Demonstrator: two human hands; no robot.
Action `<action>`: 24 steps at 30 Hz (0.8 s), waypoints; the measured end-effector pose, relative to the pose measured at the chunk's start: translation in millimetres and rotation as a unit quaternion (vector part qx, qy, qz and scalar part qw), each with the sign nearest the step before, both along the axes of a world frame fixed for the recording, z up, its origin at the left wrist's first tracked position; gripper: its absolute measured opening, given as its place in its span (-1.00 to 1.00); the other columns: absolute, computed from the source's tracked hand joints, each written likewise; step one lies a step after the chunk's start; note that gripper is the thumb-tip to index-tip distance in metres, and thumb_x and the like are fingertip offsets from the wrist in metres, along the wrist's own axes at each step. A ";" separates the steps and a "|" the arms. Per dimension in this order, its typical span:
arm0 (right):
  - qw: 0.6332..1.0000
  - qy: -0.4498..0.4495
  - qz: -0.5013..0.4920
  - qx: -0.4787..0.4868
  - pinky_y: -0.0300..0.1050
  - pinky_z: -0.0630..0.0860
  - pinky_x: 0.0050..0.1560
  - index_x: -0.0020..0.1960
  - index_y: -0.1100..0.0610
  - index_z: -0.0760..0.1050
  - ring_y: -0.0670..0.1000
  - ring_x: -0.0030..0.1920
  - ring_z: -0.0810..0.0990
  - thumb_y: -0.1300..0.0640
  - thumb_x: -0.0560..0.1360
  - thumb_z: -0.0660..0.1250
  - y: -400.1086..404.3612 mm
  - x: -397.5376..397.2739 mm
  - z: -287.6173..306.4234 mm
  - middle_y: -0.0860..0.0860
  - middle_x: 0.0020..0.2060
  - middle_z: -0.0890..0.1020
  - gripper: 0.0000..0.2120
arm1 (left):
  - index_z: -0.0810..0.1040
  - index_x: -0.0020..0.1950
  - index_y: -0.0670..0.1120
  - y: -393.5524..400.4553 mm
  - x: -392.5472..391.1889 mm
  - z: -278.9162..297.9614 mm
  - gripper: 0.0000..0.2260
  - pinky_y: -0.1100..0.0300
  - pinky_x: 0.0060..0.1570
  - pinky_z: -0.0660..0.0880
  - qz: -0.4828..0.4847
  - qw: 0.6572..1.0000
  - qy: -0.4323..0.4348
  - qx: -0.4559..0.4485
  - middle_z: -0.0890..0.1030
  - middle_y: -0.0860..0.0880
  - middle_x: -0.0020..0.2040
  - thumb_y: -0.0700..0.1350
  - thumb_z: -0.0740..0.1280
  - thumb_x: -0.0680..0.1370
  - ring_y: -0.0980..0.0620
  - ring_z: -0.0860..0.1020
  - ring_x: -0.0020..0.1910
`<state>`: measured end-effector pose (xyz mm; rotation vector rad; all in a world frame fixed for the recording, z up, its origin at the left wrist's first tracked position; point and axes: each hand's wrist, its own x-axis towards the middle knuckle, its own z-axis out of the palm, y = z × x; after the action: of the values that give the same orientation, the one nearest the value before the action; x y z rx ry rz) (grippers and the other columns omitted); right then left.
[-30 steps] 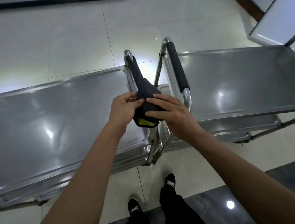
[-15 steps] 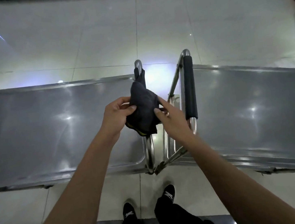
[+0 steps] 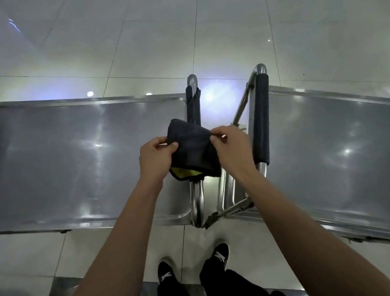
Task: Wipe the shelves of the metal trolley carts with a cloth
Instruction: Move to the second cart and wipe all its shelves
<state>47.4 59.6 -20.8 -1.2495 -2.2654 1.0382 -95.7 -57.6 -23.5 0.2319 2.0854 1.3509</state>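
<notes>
Nearest the camera, two black shoes with white laces [image 3: 193, 266] stand on the pale tiled floor [image 3: 149, 41], below black trouser legs. Above them, both bare forearms reach forward and meet over the gap between two carts. Left hand [image 3: 154, 159]: thumb and curled fingers [image 3: 172, 147] pinch the left edge of a folded dark grey cloth with a yellow underside [image 3: 192, 152]. Right hand [image 3: 231, 146]: its fingers [image 3: 214, 139] are curled and pinch the cloth's upper right corner. Held between the two hands, the cloth hangs in the air over the near end of the left cart's black-padded tubular steel handle [image 3: 193, 108], clear of either shelf; a strip of its yellow face shows at the lower edge. Left of the hands lies the flat stainless-steel top shelf of the left trolley cart [image 3: 66, 166], glossy with light reflections. Right of the hands, a second black-padded handle [image 3: 262, 123] rises beside the stainless-steel top shelf of the right trolley cart [image 3: 340, 152], which runs off towards the lower right. Beyond both carts the tiled floor continues.
</notes>
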 end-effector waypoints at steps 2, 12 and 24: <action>0.998 -0.040 0.028 -0.050 -0.06 0.51 0.25 0.27 0.09 0.59 0.00 0.13 0.59 0.16 0.63 0.24 -8.4 -2.4 -7.1 0.00 0.15 0.64 -0.74 | 0.58 0.17 -0.01 -2.2 2.7 -9.5 -0.79 0.18 0.00 0.57 -0.036 0.995 0.070 -0.057 0.64 0.07 0.02 -0.12 0.43 0.54 0.09 0.61 -0.04; 0.988 0.057 -0.026 -0.143 -0.10 0.53 0.26 0.37 0.09 0.52 -0.05 0.21 0.56 0.12 0.63 0.27 -15.2 2.2 -12.2 -0.03 0.22 0.62 -0.68 | 0.60 0.18 0.10 -5.6 13.0 -16.5 -0.81 0.09 0.08 0.62 -0.093 0.991 0.086 0.038 0.63 0.17 0.07 -0.10 0.36 0.60 0.19 0.61 -0.04; 0.985 0.066 -0.034 -0.154 -0.27 0.54 0.12 0.47 0.09 0.41 -0.01 0.25 0.54 0.08 0.68 0.16 -22.3 0.3 -16.8 0.02 0.30 0.57 -0.63 | 0.56 0.28 0.09 3.7 12.5 -23.9 -0.73 0.26 -0.03 0.56 -0.141 0.982 0.127 0.010 0.58 0.21 0.07 0.01 0.38 0.58 0.24 0.58 -0.09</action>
<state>47.7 37.4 -37.6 -1.3201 -2.0041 1.4410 -83.1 -53.9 -47.5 0.7139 2.1433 1.2200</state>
